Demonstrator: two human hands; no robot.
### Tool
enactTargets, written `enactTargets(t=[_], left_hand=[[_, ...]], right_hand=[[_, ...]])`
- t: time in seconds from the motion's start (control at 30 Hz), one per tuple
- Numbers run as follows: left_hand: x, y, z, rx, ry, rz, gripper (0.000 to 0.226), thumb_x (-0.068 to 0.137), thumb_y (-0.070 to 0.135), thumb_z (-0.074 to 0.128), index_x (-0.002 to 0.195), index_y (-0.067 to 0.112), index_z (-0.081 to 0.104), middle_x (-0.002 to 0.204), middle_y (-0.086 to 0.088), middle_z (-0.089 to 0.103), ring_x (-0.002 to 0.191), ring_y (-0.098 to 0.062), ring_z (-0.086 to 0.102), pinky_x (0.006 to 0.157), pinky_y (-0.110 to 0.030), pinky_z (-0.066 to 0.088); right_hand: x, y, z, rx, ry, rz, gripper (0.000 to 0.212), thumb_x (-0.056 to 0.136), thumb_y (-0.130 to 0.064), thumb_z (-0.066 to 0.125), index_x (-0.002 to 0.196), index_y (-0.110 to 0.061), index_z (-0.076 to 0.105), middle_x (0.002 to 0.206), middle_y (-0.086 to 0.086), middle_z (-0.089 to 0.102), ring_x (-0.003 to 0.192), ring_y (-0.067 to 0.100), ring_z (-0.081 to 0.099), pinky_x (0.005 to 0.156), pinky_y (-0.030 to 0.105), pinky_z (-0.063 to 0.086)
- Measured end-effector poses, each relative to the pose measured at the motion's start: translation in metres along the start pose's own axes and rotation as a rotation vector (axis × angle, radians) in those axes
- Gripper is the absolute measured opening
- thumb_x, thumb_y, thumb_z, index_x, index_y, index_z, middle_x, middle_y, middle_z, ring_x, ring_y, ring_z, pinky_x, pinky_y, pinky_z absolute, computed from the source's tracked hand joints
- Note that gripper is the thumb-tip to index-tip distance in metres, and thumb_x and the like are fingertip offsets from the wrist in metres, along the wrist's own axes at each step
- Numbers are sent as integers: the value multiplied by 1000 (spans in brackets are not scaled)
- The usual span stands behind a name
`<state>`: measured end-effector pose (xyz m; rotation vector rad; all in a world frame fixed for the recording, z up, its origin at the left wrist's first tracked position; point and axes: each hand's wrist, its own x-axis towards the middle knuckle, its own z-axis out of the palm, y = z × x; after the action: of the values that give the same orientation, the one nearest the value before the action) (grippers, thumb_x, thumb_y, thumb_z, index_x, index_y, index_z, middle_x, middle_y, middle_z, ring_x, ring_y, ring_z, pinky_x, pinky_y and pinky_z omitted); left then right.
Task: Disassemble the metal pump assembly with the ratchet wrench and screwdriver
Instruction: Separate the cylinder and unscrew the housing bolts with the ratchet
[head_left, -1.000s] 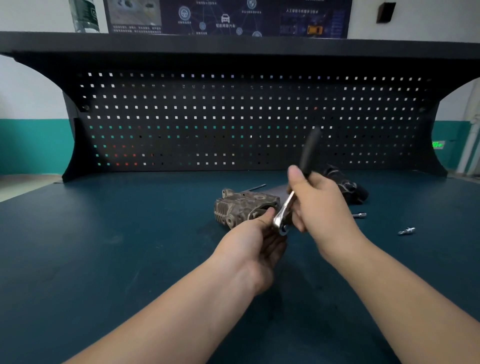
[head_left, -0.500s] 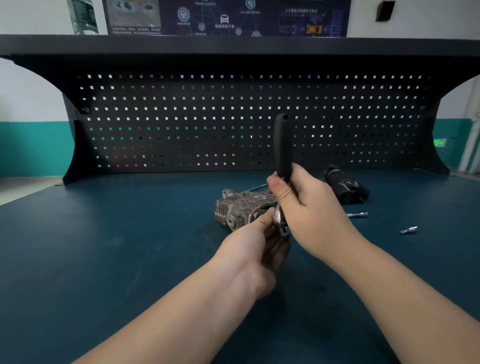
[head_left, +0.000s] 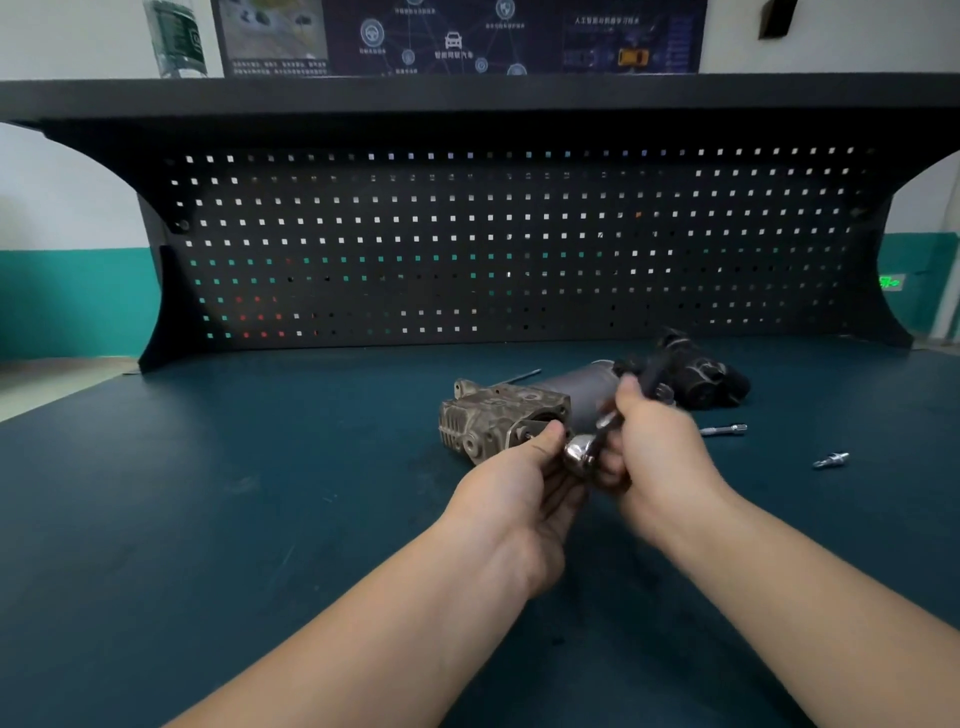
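Observation:
The metal pump assembly (head_left: 498, 421) lies on the dark green bench top, its grey cylinder pointing back right. My right hand (head_left: 654, 452) is shut on the ratchet wrench (head_left: 582, 453), whose black handle is blurred and leans back to the right. My left hand (head_left: 524, 493) cups the shiny wrench head at the pump's near end, thumb against the pump; whether it grips anything is unclear.
A black part (head_left: 701, 379) lies behind my right hand. A socket extension (head_left: 724, 429) and a small metal bit (head_left: 831, 460) lie to the right. A thin rod (head_left: 522, 375) lies behind the pump. A black pegboard (head_left: 493, 244) closes the back.
The wrench handle swung from upright to low and back right, with my right hand following it. My left hand stayed at the wrench head.

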<state>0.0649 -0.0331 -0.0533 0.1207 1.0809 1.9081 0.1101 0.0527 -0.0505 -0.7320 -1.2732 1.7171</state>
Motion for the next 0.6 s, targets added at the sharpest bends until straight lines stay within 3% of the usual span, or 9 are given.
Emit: enactTargets(t=[0.07, 0.13, 0.2, 0.27, 0.37, 0.43, 0.5, 0.57, 0.6], left_hand=[[0, 0, 1, -8, -3, -23, 18, 86, 21, 67, 78, 5, 66, 71, -6, 65, 67, -14, 61, 58, -21, 53], [-1, 0, 2, -10, -26, -39, 22, 85, 23, 68, 71, 6, 67, 68, -3, 64, 72, -14, 62, 67, -23, 54], [-1, 0, 1, -15, -36, -35, 22, 84, 21, 69, 69, 6, 68, 63, -3, 66, 74, -14, 64, 73, -26, 54], [-2, 0, 0, -11, -30, -27, 17, 85, 19, 68, 76, 5, 69, 72, -7, 69, 74, -16, 65, 70, -24, 55], [-1, 2, -1, 12, -19, -7, 15, 86, 18, 67, 79, 5, 67, 73, -6, 66, 67, -14, 62, 56, -19, 53], [-1, 3, 0, 9, -23, 2, 16, 87, 17, 65, 78, 4, 65, 69, -7, 65, 63, -14, 60, 54, -19, 52], [-1, 3, 1, -7, -27, 11, 18, 87, 16, 64, 74, 4, 64, 64, -7, 65, 61, -15, 60, 55, -20, 52], [-2, 1, 2, -14, -26, 11, 19, 87, 15, 65, 72, 2, 64, 61, -7, 66, 56, -15, 61, 52, -19, 53], [-2, 1, 1, -14, -22, 10, 19, 86, 15, 65, 72, 2, 65, 60, -7, 66, 54, -14, 61, 51, -18, 53]], right_hand=[[-3, -10, -4, -392, -94, -514, 29, 99, -41, 42, 82, -22, 55, 41, -16, 49, 40, 0, 45, 49, 21, 34], [-8, -16, -8, -682, -305, -851, 26, 94, -49, 43, 85, -27, 53, 59, -18, 59, 55, 1, 55, 56, 20, 41], [-13, -17, -10, -781, -408, -920, 26, 88, -55, 40, 87, -31, 51, 68, -11, 59, 60, 9, 57, 60, 29, 46], [-15, -16, -7, -753, -355, -914, 24, 92, -51, 42, 83, -31, 52, 65, -14, 58, 60, 6, 55, 59, 24, 43], [-13, -16, -1, -529, -138, -625, 29, 99, -39, 44, 75, -23, 53, 46, -15, 52, 45, 2, 47, 50, 19, 35], [-7, -18, -2, -151, -67, -154, 37, 101, -34, 42, 69, -16, 46, 34, -8, 37, 31, 4, 33, 40, 22, 27], [-5, -17, -5, 228, -68, 298, 38, 102, -28, 38, 65, -16, 39, 34, -7, 28, 25, 5, 25, 33, 13, 21], [-4, -12, -8, 355, -56, 447, 37, 101, -24, 36, 66, -15, 39, 34, -6, 28, 23, 5, 24, 32, 9, 21], [-2, -9, -7, 303, -48, 400, 37, 102, -25, 37, 66, -15, 40, 33, -6, 28, 23, 5, 24, 33, 11, 21]])
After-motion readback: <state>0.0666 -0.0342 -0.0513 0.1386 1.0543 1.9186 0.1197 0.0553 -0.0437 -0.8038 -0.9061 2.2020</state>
